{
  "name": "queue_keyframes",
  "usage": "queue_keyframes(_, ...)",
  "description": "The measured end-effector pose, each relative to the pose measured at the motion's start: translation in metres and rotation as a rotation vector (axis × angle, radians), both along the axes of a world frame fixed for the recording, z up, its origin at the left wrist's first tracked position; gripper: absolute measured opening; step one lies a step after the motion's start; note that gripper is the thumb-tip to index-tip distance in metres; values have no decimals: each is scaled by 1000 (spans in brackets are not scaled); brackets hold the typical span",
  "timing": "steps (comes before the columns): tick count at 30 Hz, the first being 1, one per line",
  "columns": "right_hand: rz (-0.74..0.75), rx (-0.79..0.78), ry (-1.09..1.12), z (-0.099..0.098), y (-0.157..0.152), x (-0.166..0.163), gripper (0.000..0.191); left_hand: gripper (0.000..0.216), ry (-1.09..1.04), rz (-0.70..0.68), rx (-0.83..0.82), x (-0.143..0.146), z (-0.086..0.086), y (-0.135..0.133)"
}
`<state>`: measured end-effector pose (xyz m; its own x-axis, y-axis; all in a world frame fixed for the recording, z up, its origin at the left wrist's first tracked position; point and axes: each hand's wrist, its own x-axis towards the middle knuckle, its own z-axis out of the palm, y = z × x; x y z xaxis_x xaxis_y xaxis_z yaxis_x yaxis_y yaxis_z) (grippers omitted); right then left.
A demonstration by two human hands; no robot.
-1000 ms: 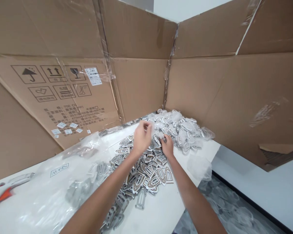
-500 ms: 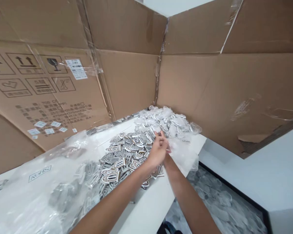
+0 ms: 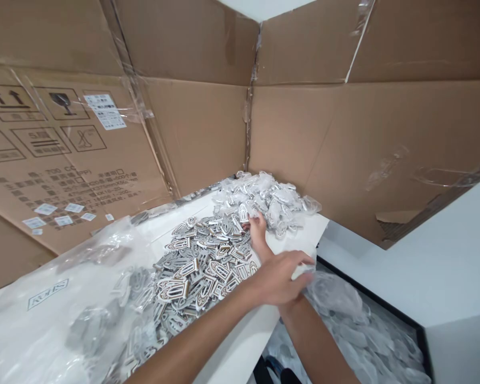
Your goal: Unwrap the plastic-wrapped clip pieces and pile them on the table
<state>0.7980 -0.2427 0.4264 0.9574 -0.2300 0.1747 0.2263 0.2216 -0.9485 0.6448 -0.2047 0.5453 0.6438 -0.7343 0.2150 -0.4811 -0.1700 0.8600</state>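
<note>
My left hand (image 3: 290,274) crosses above my right forearm, thumb and fingertips pinched on a crumpled clear plastic bag (image 3: 334,292) that hangs past the table's right edge. Farther in, my right hand (image 3: 258,229) is closed at the border between two heaps, its fingers on a small grey-and-white arched piece (image 3: 244,213); part of its grip is hidden. To its left lies a heap of loose arched pieces (image 3: 200,266), some with brown patterned faces. Behind it lies a heap of similar pieces in clear wrapping (image 3: 278,200).
Tall cardboard walls (image 3: 192,133) enclose the back of the white table (image 3: 240,341). A large clear bag with printing (image 3: 48,293) covers the left side. Below the right edge, a black-rimmed container (image 3: 422,341) holds many clear plastic bags (image 3: 360,341).
My hands have parted. The left has moved right and toward me with the clear bag, while the right stays by the heaps. The view has shifted slightly right.
</note>
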Motion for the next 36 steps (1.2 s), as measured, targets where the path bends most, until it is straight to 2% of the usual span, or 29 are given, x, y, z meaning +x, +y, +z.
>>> queue_keyframes(2, 20, 127, 20, 1, -1, 4, 48, 23, -177, 248, 23, 18, -2, 18)
queue_keyframes(4, 50, 207, 29, 2, -1, 6, 41, 19, -285, 555, -23, 43, -6, 42)
queue_keyframes(6, 117, 274, 31, 3, -1, 8, 36, 24, -294, 872, -41, 68, -10, 65)
queue_keyframes(7, 164, 323, 35, 4, -2, 9, 35, 30, -252, 940, -28, 77, -12, 76)
queue_keyframes(8, 211, 368, 38, 5, -2, 10, 35, 32, -201, 952, -19, 85, -14, 84)
queue_keyframes(10, 302, 435, 50, 7, -3, 11, 35, 26, -128, 890, -14, 92, -17, 95)
queue_keyframes(13, 387, 461, 63, 6, -4, 11, 32, 10, -116, 828, -42, 93, -21, 98)
queue_keyframes(15, 417, 473, 68, 5, -3, 10, 31, 9, -116, 834, -53, 92, -23, 97)
queue_keyframes(22, 418, 425, 81, 5, 1, 10, 25, 11, -172, 886, 36, 95, -20, 103)
queue_keyframes(28, 346, 402, 66, 2, 3, 13, 35, 15, -193, 910, 93, 91, -25, 103)
queue_keyframes(31, 318, 386, 87, -1, 5, 14, 41, 5, -216, 912, 82, 91, -29, 104)
queue_keyframes(36, 302, 414, 125, -2, 6, 14, 47, 14, -223, 902, 53, 93, -32, 111)
